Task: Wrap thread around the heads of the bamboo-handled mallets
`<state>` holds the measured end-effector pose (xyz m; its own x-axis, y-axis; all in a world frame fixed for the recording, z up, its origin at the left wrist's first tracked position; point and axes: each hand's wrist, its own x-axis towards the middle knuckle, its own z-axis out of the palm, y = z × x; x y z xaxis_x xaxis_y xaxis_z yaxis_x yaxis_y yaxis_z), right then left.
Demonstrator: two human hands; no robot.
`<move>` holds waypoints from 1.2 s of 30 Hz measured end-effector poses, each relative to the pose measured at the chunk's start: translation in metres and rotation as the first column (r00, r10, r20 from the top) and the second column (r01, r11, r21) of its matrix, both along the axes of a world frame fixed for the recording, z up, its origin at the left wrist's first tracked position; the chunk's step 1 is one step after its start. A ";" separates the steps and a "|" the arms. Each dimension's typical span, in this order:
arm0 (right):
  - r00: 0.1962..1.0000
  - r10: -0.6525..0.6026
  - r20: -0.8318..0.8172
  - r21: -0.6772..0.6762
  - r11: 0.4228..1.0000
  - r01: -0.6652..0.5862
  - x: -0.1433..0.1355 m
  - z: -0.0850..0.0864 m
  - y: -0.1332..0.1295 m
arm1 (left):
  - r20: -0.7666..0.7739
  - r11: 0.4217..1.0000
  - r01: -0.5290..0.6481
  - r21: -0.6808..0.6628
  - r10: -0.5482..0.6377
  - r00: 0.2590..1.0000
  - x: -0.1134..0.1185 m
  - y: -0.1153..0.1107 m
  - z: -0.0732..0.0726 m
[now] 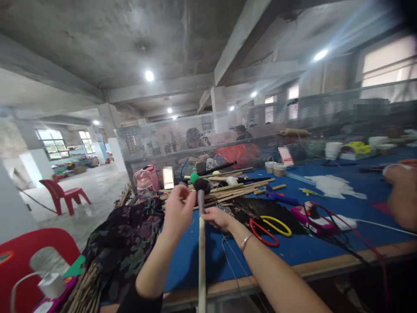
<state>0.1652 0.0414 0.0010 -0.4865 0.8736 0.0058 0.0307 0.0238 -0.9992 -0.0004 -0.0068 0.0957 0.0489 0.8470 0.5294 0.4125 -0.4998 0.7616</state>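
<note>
A long pale wooden stick stands before me, running from the bottom of the view up to a grey-wrapped section with a dark round head at its tip. My right hand, with a bracelet on the wrist, pinches the stick at the lower end of the wrapping. Just left of the head is my left hand, its fingers curled in. What those fingers hold, if anything, is too small to see. A green ball shows behind the dark head.
Scissors with red and yellow handles lie on the blue tabletop. Behind my hands are several sticks. Camouflage cloth covers the left side. A purple power strip with cables and another person's arm are to the right.
</note>
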 end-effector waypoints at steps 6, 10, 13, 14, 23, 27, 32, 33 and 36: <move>0.995 -0.090 0.047 0.022 0.996 0.089 0.004 0.001 0.002 | -0.137 0.861 0.102 -0.499 -0.194 0.971 0.010 0.018 -0.063; 0.994 -0.110 0.028 0.013 0.994 0.110 0.001 0.000 0.002 | 0.085 0.822 0.175 -0.543 -0.153 0.985 0.014 0.019 -0.083; 0.996 -0.081 -0.023 -0.028 0.996 0.080 0.000 0.001 0.001 | 0.345 0.706 0.409 -0.577 -0.243 0.907 0.010 0.019 -0.086; 0.997 -0.060 -0.037 -0.045 0.997 0.058 0.000 0.002 0.000 | 0.422 0.659 0.486 -0.575 -0.271 0.865 0.008 0.019 -0.087; 0.999 -0.039 0.016 -0.037 0.999 0.039 -0.002 0.002 -0.002 | 0.443 0.612 0.477 -0.630 -0.222 0.869 0.008 0.017 -0.091; 0.991 -0.121 0.049 0.029 0.992 0.120 -0.004 0.002 0.000 | 0.227 0.722 0.288 -0.629 -0.184 0.956 0.008 0.029 -0.083; 0.992 -0.124 -0.005 0.017 0.992 0.124 -0.003 0.004 0.000 | 0.363 0.608 0.488 -0.626 -0.327 0.873 0.003 0.043 -0.082; 0.996 -0.093 -0.016 -0.004 0.996 0.093 -0.003 0.004 -0.001 | 0.436 0.563 0.553 -0.614 -0.343 0.832 0.001 0.043 -0.084; 0.998 -0.036 -0.056 -0.037 0.999 0.034 -0.007 0.003 -0.003 | 0.583 0.464 0.687 -0.559 -0.369 0.724 -0.002 0.039 -0.091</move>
<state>0.1584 0.0386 0.0042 -0.4554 0.8903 0.0003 -0.0256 -0.0128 -0.9996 -0.0021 0.0322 0.0046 0.5832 0.8014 -0.1325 -0.0939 0.2286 0.9690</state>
